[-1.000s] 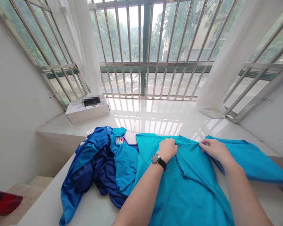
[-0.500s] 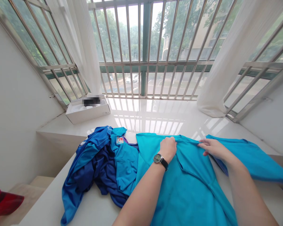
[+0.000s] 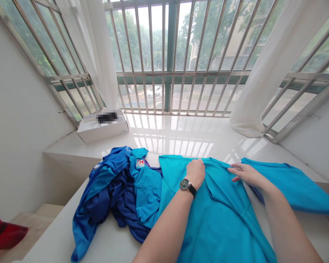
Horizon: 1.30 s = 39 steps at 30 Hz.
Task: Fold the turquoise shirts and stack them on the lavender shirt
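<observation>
Left hand (image 3: 195,174) grips the teal shirt (image 3: 222,219)!
Right hand (image 3: 245,174) lies open on it, blue clothes (image 3: 112,193) piled just beside.

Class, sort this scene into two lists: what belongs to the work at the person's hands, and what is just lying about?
At the hands: left hand, right hand, the turquoise shirt they touch, the heap of blue clothes beside it.
Lying about: open white box on the sill, red object at lower left.

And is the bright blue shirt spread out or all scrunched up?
Spread out: the turquoise shirt lies flat on the white ledge under the left hand and right hand; the darker blue clothes beside it are bunched.
</observation>
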Each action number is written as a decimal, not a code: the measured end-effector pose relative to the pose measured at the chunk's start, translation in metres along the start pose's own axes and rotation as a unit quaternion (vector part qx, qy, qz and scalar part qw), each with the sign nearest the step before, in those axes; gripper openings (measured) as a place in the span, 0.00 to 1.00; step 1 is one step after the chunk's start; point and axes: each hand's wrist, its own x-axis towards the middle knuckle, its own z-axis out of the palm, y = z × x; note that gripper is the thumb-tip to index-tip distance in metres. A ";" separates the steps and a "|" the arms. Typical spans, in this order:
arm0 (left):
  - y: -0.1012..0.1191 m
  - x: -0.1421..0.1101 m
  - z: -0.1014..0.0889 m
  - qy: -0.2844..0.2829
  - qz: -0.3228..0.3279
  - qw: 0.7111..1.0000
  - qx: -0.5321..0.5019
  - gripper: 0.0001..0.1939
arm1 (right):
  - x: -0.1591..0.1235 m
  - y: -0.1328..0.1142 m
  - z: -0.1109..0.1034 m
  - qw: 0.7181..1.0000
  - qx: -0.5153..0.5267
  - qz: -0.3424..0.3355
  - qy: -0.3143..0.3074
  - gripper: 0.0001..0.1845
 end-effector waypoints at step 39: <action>-0.005 0.002 -0.018 -0.112 0.078 0.991 -0.003 0.12 | -0.003 -0.008 0.005 0.999 -0.023 0.026 0.017 0.30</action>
